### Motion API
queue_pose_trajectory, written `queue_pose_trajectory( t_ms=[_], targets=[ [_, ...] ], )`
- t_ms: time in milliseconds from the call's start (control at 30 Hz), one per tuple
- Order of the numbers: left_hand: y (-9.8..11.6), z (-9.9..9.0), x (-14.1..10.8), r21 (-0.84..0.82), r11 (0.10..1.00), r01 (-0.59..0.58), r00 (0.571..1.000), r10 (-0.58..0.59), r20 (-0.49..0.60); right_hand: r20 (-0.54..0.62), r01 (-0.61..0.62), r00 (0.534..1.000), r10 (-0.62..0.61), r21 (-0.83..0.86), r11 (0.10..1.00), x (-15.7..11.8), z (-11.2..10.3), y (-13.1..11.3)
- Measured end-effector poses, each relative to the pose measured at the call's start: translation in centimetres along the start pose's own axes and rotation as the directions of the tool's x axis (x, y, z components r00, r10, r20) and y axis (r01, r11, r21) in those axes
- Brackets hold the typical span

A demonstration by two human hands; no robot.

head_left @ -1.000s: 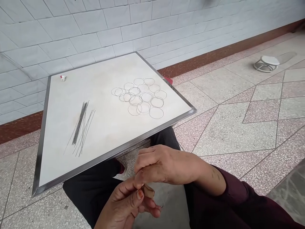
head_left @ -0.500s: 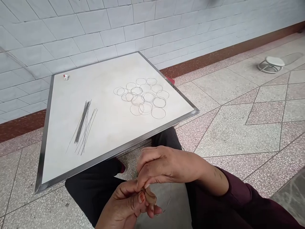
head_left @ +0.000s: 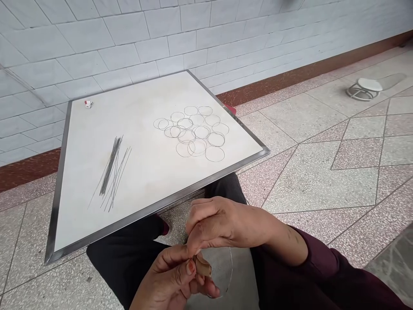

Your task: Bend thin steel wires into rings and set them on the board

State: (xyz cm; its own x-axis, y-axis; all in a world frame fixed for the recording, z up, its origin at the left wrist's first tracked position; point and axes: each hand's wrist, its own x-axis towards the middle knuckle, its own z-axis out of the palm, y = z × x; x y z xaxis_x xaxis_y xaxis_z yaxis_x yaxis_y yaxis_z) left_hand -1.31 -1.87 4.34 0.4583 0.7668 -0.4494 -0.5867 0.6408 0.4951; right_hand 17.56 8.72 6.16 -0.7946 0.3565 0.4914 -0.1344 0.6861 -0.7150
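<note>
Over my lap, my left hand (head_left: 176, 273) is closed, pinching a thin wire (head_left: 231, 271) between thumb and fingers. The wire curves round in a loop below my right hand. A small brown piece (head_left: 203, 268) sits at the fingers of my left hand; its kind is unclear. My right hand (head_left: 213, 226) is closed in a pinch against the left fingertips, where the wire ends meet; its own fingertips are partly hidden. Several wire rings (head_left: 196, 132) lie overlapping on the right of the white table (head_left: 155, 172). A bundle of straight wires (head_left: 111, 168) lies on its left.
A small white and red object (head_left: 88, 104) stands near the table's far left corner. The metal-edged table meets the tiled wall (head_left: 129, 34). A low round stool (head_left: 364, 88) is on the speckled floor at right. My knees are under the table's near edge.
Both hands stay together in nearly the same place. The wire loop has swung slightly and shows more clearly below my right hand. The view has shifted a little.
</note>
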Motion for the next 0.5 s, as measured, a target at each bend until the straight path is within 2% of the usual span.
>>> queue_pose_trajectory(
  t_ms=[200,500],
  targets=[
    [0.09,0.42,0.01,0.006,1.0,-0.028,0.998,0.028,-0.049,-0.038,-0.018,0.999,0.02,0.06,0.998,0.14,0.0,0.35],
    [-0.01,0.49,0.37,0.053,0.999,-0.013,0.999,0.016,-0.049,-0.108,-0.004,0.994,0.006,0.015,1.0,0.04,0.06,0.71]
  ],
)
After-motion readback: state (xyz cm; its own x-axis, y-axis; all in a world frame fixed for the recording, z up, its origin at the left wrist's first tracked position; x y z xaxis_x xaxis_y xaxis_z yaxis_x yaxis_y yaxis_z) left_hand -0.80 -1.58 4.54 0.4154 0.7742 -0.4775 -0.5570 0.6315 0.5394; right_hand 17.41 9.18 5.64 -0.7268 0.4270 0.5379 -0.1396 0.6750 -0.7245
